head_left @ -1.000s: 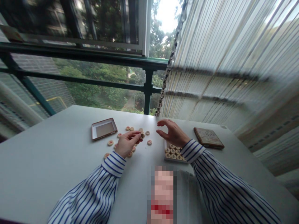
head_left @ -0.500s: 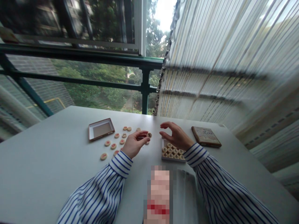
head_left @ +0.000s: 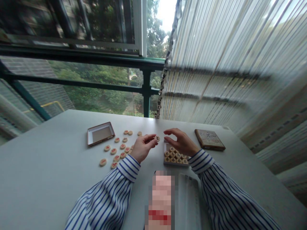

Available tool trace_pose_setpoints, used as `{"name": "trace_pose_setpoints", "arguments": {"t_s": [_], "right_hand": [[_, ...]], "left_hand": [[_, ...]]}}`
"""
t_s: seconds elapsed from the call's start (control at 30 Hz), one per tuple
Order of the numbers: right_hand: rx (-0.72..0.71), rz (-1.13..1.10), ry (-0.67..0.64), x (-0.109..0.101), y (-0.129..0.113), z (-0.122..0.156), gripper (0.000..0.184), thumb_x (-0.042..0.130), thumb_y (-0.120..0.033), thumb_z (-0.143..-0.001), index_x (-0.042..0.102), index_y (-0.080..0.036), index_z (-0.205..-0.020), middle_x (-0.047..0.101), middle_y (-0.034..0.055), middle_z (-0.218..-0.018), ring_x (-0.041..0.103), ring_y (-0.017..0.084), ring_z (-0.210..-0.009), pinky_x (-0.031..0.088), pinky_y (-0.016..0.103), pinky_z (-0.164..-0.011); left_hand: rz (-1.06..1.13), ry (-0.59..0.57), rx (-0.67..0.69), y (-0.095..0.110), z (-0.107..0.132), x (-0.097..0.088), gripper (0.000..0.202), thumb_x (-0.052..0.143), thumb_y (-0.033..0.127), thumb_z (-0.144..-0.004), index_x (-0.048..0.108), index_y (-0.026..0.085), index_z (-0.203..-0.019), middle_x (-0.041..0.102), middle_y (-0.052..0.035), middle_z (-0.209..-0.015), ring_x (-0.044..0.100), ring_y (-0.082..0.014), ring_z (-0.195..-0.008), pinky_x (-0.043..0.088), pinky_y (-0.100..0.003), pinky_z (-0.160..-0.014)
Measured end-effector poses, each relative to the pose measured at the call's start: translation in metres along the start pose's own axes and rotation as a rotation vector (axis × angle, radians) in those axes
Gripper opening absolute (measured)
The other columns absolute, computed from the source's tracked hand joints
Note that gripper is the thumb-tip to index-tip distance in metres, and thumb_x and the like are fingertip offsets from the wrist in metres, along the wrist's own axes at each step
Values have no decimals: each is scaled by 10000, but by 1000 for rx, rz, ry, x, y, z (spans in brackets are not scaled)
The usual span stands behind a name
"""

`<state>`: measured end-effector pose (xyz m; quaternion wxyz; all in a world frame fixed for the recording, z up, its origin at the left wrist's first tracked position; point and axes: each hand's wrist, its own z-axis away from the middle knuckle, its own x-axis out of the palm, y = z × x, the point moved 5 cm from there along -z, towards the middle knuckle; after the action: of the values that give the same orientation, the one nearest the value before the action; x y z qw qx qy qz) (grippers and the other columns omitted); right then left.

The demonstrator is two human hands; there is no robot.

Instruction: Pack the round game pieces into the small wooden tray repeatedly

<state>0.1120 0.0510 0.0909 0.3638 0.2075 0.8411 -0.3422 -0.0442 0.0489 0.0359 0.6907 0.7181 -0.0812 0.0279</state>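
Note:
Between the thumb and fingers of my left hand (head_left: 144,147) is a round Chinese chess piece (head_left: 157,138) with a dark character. My right hand (head_left: 181,141) hovers over the back of a shallow box (head_left: 176,164), its thumb and fingers apart with nothing between them. Rows of Chinese chess pieces with dark characters (head_left: 173,159) lie inside that box; my right hand hides part of it. Loose pieces with red characters (head_left: 113,151) are scattered on the table left of my left hand, along with a dark-marked piece (head_left: 125,140).
An open, shallow box lid (head_left: 100,134) lies at the back left of the white table (head_left: 59,153). A closed flat box (head_left: 210,140) sits on the right. Near the front edge are a pixelated patch (head_left: 160,198) and a translucent tray-like item (head_left: 189,201).
My left hand has moved right with the piece, closer to my right hand, uncovering more red pieces. My right hand stays over the box. The view has shifted slightly.

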Motion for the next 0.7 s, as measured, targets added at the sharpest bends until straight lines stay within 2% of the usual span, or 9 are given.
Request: {"name": "trace_pose_setpoints", "arguments": {"t_s": [0.2,0.33,0.53,0.7], "right_hand": [[52,-82,-36,7,6,6,246,521,-286,-779,582,-168,-987,630,64,-891,571,142,-820,449,285,-749],[74,-132,-79,15,12,9,262,525,-282,-776,587,-150,-993,639,63,-860,580,134,-791,451,272,-742],[46,-142,-110,22,11,9,195,532,-253,-770,616,-163,-921,646,45,-814,576,130,-753,451,265,-705],[54,-94,-136,25,14,7,188,546,-273,-762,629,-159,-887,634,47,-776,568,132,-729,442,264,-685]], "left_hand": [[75,-20,-53,-18,-3,12,393,677,293,-632,614,103,-970,653,-65,-748,598,-126,-666,474,-266,-656],[73,-45,-14,-32,-4,15,404,658,295,-655,585,111,-1007,650,-71,-773,617,-149,-699,481,-280,-667],[49,-68,71,-32,-2,18,297,632,297,-678,600,121,-914,646,-69,-833,616,-149,-726,488,-286,-695],[16,-43,71,-35,1,19,303,626,310,-680,615,128,-922,657,-69,-847,613,-152,-747,483,-298,-726]]}}
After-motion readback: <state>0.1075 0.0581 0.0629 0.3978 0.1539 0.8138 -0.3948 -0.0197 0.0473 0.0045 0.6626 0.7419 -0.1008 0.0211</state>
